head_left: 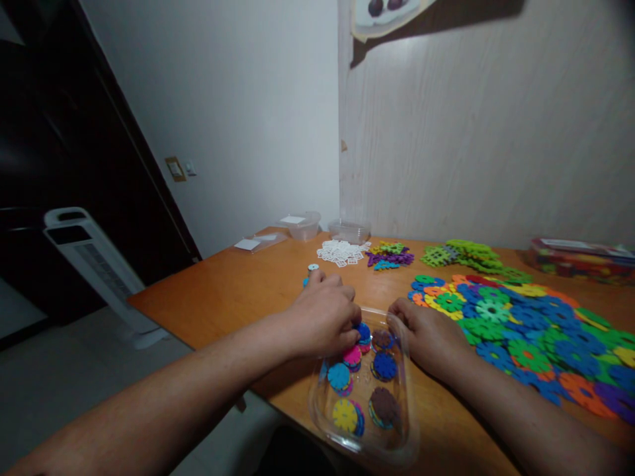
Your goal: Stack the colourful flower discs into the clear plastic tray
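A clear plastic tray (413,423) sits near the front edge of the table and holds several small stacks of notched plastic discs. My left hand (322,317) reaches over its far left side, thumb and fingers closed at a stack of blue and pink discs (364,332). The curled fingers partly hide that stack. On the tray's far right rim, my right hand (429,330) grips with bent fingers. Inside the tray are a yellow-topped stack (344,415) and a brown-topped stack (383,403). Just beyond my left hand stands a small white-topped stack (312,268), partly hidden.
A wide pile of colourful notched discs (536,330) covers the table's right side. Farther back lie white pieces (342,252), purple and yellow pieces (389,255), green pieces (464,254), clear containers (350,231) and a packed box (580,259). The table's left edge drops to the floor.
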`<state>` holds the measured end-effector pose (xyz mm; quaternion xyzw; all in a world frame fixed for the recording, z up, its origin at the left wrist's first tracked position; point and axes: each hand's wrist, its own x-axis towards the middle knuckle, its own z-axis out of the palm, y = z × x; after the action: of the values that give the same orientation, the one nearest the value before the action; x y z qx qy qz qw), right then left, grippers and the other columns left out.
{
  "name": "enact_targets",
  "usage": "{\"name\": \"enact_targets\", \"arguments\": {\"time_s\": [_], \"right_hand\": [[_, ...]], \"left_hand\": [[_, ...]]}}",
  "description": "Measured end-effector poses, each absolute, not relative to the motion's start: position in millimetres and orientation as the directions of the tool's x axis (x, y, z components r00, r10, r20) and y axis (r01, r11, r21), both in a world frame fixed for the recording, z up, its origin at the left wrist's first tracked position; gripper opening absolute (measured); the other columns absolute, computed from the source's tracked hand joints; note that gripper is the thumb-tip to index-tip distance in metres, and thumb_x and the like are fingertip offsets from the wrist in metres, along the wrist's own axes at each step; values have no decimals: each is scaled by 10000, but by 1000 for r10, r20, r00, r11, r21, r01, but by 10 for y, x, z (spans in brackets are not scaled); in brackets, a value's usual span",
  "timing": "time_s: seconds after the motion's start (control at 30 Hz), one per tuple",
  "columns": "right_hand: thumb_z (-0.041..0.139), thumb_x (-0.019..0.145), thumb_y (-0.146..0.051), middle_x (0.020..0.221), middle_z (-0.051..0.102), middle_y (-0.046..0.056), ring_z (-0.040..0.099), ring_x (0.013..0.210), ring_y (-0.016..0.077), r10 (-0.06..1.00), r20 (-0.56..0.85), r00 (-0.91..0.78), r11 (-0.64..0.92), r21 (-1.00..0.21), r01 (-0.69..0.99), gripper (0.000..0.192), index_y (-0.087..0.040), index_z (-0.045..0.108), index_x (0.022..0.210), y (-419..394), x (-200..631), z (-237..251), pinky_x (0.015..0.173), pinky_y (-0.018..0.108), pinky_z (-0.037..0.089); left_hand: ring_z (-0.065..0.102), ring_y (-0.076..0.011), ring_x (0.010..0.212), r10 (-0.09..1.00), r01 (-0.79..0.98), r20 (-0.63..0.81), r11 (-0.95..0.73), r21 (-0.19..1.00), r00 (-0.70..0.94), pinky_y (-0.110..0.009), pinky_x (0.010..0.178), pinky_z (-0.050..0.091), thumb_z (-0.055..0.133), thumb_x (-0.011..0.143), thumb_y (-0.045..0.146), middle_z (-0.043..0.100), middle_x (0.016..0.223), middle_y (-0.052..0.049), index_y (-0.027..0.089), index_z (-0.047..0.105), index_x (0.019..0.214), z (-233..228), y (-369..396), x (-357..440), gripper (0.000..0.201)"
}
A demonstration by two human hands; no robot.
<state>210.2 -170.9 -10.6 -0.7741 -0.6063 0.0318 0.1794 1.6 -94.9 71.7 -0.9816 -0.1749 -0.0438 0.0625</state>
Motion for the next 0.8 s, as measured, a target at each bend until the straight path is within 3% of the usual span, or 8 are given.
{"name": "enact_targets", "arguments": {"time_s": [0.23,0.47,0.8], "right_hand": [[480,970,-392,823,754,34,671,755,218,952,169,257,-193,-324,926,214,-268,654,966,-1699,2126,-127,557,282,240],[475,972,-387,826,756,31,679,761,226,954,153,260,-200,-325,924,211,-273,652,952,-1702,2123,-134,556,282,246],[495,958,-356,805,749,29,670,736,212,956,143,255,-198,-326,924,185,-264,654,938,-1698,2137,-124,552,282,247]], "left_hand": [[524,-255,990,434,443,181,-896,-11,882,-417,881,299,574,884,369,688,945,-64,244,744,959,866,-814,-70,224],[571,-207,879,658,660,283,-744,102,698,-376,830,352,543,858,334,724,897,-53,221,723,885,925,-178,-197,215],[488,-315,1076,663,670,105,-740,-57,741,-477,941,328,607,819,544,677,1107,-98,269,758,1061,679,19,-36,397]]}}
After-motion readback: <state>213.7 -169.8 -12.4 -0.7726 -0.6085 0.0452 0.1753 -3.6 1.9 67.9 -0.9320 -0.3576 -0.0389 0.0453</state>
